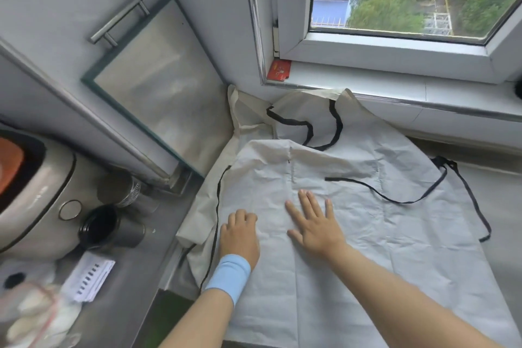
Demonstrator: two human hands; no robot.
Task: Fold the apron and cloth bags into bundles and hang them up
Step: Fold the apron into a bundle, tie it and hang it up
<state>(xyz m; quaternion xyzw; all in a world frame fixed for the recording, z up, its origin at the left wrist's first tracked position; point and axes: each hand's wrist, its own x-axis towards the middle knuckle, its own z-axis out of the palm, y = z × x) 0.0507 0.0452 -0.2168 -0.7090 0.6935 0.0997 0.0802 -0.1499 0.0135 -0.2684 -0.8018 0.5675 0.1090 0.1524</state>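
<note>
A pale grey apron (367,234) with thin black ties (401,200) lies spread flat on the counter below the window. My right hand (313,223) rests flat on its middle, fingers spread, holding nothing. My left hand (240,234), with a light blue wristband, presses on the apron's left part with fingers curled under; whether it pinches fabric is unclear. Cream cloth bags (254,121) lie bunched under and behind the apron, one with black handles (310,127).
To the left, a cabinet door with a metal handle (118,17) and a leaning glass panel (158,85). A rice cooker (36,195), a dark cup (99,226), a glass (127,189) and packets crowd the left counter. The window sill (395,93) runs behind.
</note>
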